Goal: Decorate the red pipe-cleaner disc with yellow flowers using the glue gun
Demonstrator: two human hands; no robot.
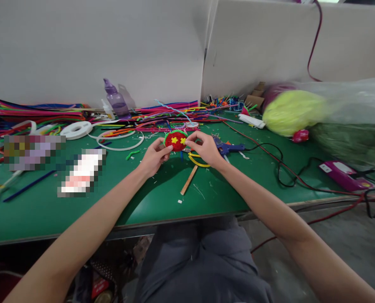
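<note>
Above the green table, a small round red craft piece (pixel 175 144) with a green fuzzy rim and two yellow flower shapes is held up between both hands. My left hand (pixel 156 156) pinches its left edge, thumb on the front. At its right edge, my right hand (pixel 204 147) has thumb and fingertips pressed together by the right yellow flower (pixel 183 141). Whether those fingertips grip the flower or the rim is too small to tell. Behind my right hand lies a blue hot glue gun (pixel 230 148). Yellow loops (pixel 198 160) and a flat wooden stick (pixel 189 180) lie below.
Colourful pipe cleaners (pixel 42 112) are heaped along the back wall. A purple bottle (pixel 116 99) and a white tape roll (pixel 76 130) stand and lie at back left. To the right are plastic bags (pixel 348 122), a purple power strip (pixel 345 174) and trailing cables (pixel 279 162).
</note>
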